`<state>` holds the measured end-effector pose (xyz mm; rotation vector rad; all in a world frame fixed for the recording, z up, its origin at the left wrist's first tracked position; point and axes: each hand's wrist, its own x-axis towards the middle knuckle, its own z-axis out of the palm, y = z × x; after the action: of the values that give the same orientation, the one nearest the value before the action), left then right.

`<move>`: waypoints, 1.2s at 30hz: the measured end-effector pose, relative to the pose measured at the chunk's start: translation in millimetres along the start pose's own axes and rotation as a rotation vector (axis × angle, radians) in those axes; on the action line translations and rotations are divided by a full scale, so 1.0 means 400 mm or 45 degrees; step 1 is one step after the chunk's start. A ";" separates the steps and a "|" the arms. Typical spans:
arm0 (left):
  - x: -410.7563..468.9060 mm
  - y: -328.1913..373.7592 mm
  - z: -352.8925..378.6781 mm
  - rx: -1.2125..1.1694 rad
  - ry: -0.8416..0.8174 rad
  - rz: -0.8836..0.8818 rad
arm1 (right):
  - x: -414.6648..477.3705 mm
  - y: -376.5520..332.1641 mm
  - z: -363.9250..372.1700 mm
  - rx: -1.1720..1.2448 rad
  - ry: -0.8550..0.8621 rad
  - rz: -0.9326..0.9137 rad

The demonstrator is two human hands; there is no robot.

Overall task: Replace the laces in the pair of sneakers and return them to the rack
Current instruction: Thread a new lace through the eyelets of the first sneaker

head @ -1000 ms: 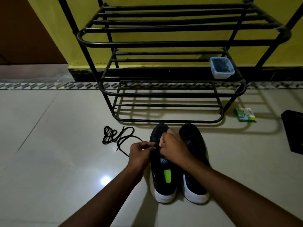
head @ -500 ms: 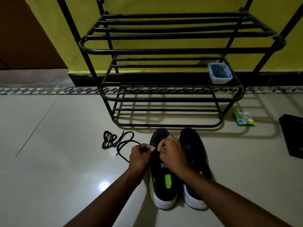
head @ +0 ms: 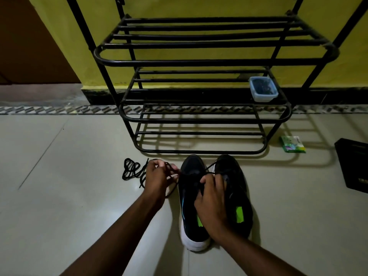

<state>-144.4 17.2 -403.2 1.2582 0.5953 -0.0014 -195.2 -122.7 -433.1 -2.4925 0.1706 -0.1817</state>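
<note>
The black rack [head: 199, 61] stands at twelve o'clock with no shoes on it yet, and the pair of sneakers [head: 191, 172] sits on the floor just before it, toes toward it. The left hand [head: 159, 177], which touched the right hand [head: 213, 198] a moment ago, has moved off toward nine o'clock with its fingers clenched on the black lace [head: 129, 172]. The right hand pinches a strand over the left shoe, so I judge the lace is being drawn through and the lacing is still early.

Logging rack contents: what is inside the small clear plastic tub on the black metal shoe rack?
The small clear plastic tub, at the right end of a shelf of the black metal shoe rack, holds a dark mass too dim to identify. It covers the tub's bottom.
</note>
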 end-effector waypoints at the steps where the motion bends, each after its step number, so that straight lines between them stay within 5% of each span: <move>1: 0.002 0.011 -0.003 -0.075 -0.024 -0.040 | 0.000 0.001 0.002 0.006 -0.023 0.006; 3: 0.014 0.019 -0.018 0.126 -0.070 0.022 | -0.002 -0.003 0.004 0.031 -0.062 0.025; 6: 0.058 0.004 -0.081 1.333 -0.311 0.599 | 0.001 -0.006 0.006 -0.007 -0.091 0.027; 8: 0.077 0.000 -0.108 1.716 -0.492 0.784 | 0.002 -0.008 0.004 -0.037 -0.107 0.021; 10: 0.059 0.007 -0.108 1.391 -0.520 0.763 | 0.002 -0.010 0.003 -0.070 -0.117 0.028; 14: 0.015 0.050 -0.074 0.244 -0.448 0.418 | 0.001 -0.008 0.006 -0.053 -0.128 0.031; 16: 0.001 0.070 -0.061 -0.008 -0.376 0.278 | 0.001 -0.005 0.009 -0.052 -0.134 0.031; 18: 0.003 0.071 -0.073 0.296 -0.253 0.400 | 0.002 -0.003 0.008 -0.070 -0.145 0.028; 20: 0.022 0.041 -0.114 1.173 -0.200 0.663 | 0.002 -0.003 0.008 -0.094 -0.164 0.025; 22: 0.016 0.021 -0.151 1.790 -0.144 0.643 | 0.001 -0.004 0.010 -0.106 -0.174 0.023; 29: -0.074 -0.034 -0.132 1.565 0.090 0.390 | -0.003 -0.010 0.015 -0.138 -0.158 0.039; 36: -0.051 -0.096 -0.115 1.543 -0.038 0.296 | -0.001 -0.014 0.011 -0.204 -0.162 0.027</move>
<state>-193.1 39.1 -436.9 2.4908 0.3959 -0.2142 -194.4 -115.4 -433.2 -2.6504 0.1639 0.0001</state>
